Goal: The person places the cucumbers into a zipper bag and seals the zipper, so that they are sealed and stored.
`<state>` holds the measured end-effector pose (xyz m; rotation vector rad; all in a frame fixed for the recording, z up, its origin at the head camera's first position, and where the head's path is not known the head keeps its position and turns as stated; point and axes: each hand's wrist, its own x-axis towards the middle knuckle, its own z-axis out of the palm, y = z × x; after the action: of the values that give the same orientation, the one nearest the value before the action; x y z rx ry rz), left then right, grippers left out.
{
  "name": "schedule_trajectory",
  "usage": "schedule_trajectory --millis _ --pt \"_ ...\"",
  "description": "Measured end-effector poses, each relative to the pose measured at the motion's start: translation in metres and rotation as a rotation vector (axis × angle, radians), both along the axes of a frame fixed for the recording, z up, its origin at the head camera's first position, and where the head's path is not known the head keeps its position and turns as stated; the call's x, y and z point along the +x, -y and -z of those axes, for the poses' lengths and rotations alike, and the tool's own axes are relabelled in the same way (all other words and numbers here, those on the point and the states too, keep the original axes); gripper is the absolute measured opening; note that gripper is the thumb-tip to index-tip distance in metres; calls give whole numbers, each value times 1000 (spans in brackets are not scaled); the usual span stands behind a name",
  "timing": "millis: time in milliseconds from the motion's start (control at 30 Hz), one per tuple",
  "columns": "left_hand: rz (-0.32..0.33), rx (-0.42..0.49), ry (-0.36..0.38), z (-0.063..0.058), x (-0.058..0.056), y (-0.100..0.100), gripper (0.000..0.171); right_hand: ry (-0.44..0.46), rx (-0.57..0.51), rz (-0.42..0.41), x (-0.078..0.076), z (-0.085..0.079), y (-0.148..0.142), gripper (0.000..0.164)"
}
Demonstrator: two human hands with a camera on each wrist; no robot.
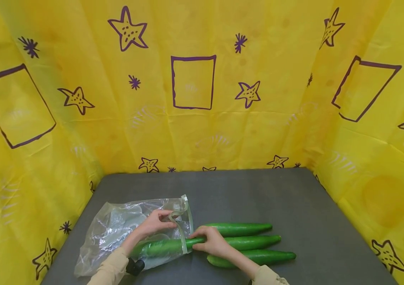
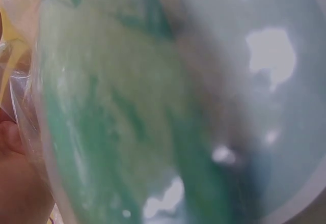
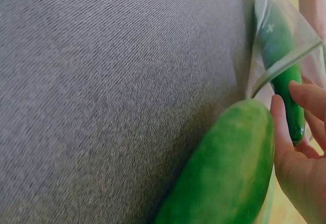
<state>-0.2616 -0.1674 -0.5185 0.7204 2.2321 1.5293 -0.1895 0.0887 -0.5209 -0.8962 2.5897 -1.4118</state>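
Note:
A clear zip bag lies on the table's left side, its mouth facing right. My left hand holds the upper edge of that mouth. Most of one green cucumber is inside the bag, while its narrow end sticks out. My right hand grips this end between thumb and fingers, as the right wrist view also shows. Right of the bag lie three more cucumbers: a back one, a middle one and a front one. Blurred plastic and green fill the left wrist view.
The dark grey table carries everything. Yellow cloth walls with drawn stars and frames stand at its back and both sides. A round, pale patch shows through the plastic in the left wrist view.

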Motion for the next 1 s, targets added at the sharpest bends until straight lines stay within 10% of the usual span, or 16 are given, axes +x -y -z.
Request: schedule_trajectory --millis 600,1000 --pt "-14 -16 -13 1 0 -1 44 21 62 16 -3 8 26 25" --pt "14 26 -13 2 1 0 45 -175 184 15 -2 6 30 16"
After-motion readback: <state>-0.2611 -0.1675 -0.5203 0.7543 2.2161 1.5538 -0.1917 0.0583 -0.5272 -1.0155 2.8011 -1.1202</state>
